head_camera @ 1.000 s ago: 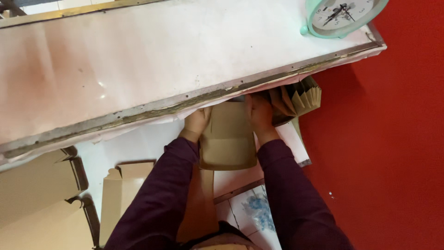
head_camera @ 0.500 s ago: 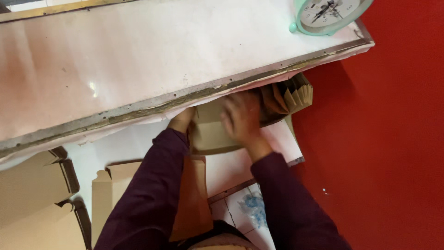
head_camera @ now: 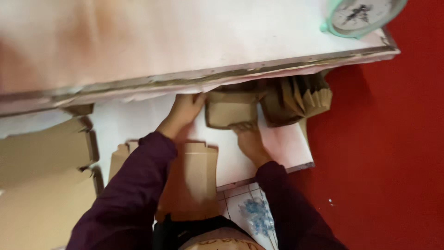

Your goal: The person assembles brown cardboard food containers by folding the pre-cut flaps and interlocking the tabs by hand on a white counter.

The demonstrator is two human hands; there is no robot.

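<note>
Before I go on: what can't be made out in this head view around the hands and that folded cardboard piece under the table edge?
- Left hand: fingertips hidden under the white table edge.
- Folded cardboard piece: top tucked beneath that edge; whether the left hand touches it is unclear.
- Right hand: fingertips meet the piece's lower edge, grip blurred.
- Stack of folded cardboard: upper part shadowed under the table.
- Clock: cut off by the top edge.

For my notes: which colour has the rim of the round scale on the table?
The scale's rim is pale mint green, seen in the head view.
</note>
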